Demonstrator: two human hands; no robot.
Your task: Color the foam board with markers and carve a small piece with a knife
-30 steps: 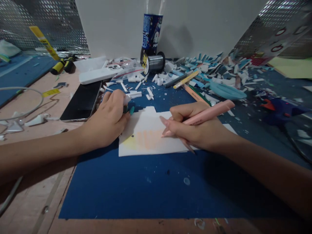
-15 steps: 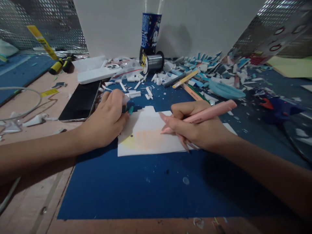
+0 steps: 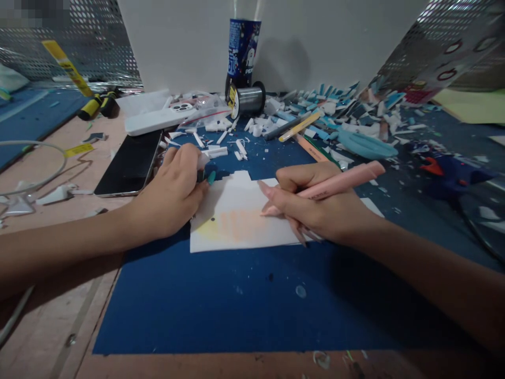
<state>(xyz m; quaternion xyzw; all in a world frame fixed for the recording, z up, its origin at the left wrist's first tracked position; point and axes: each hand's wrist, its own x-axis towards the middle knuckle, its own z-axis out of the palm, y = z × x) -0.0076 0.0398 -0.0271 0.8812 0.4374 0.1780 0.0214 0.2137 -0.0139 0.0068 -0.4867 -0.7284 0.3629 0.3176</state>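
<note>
My right hand point(image 3: 319, 202) is wrapped around a thick peach highlighter point(image 3: 345, 180), its tip on a white cut-out piece point(image 3: 232, 197) of paper or thin foam. Peach strokes run across the middle of the piece, beside a yellow patch and a small dark dot on its left. Curled fingers of my left hand point(image 3: 173, 192) rest at the piece's upper left edge. Something whitish and dark shows among them, with a teal tip point(image 3: 212, 178) by the fingertip; what this hand holds is mostly hidden. The piece lies on a blue mat point(image 3: 221, 300).
A black phone point(image 3: 128, 163) and a white phone point(image 3: 158, 120) lie to the left. Behind are a wire spool point(image 3: 249, 101), a bottle point(image 3: 243, 50), white and blue scraps point(image 3: 335, 118), and a yellow pen point(image 3: 300, 126). A blue glue gun point(image 3: 450, 171) sits at right.
The highlighter's rear end has shifted very slightly to the right. Both hands otherwise stay in place, and the peach strokes look nearly the same.
</note>
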